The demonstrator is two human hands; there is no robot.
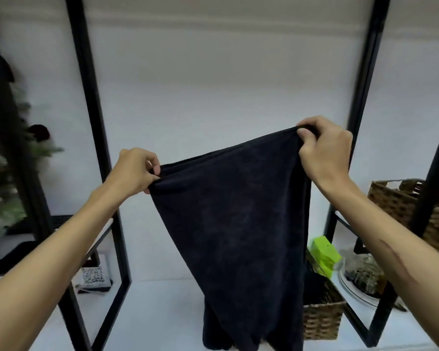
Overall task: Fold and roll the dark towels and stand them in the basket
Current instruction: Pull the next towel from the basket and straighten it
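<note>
Your left hand (134, 171) and right hand (323, 148) each pinch a top corner of the dark navy cloth towel (238, 224), hanging before the woven wicker basket (321, 320), which holds dark fabric.

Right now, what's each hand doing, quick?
Left hand: closed, its grip pinching the top edge of the dark towel.
Right hand: closed, pinching the towel's other top corner.
</note>
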